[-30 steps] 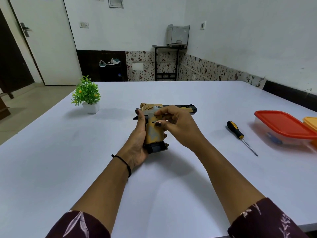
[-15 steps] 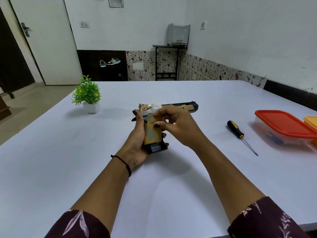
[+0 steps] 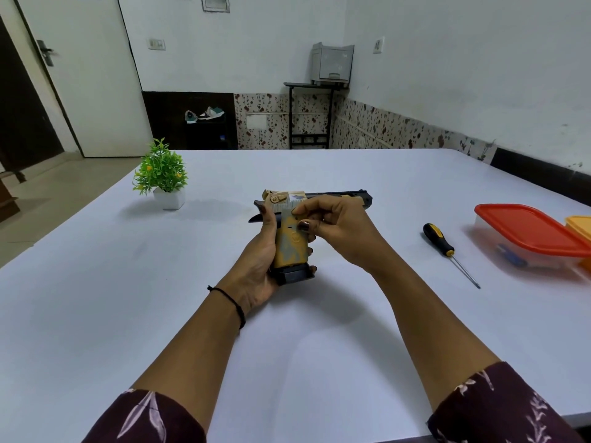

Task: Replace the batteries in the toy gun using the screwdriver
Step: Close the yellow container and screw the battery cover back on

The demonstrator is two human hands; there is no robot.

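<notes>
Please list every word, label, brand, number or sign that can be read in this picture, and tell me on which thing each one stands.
No text here can be read.
On the toy gun, top: a pale sticker, too small and blurred to read.
On its grip: a round emblem, no letters legible.
On the screwdriver handle: no marking visible.
In the wall frame: blurred, unreadable.
</notes>
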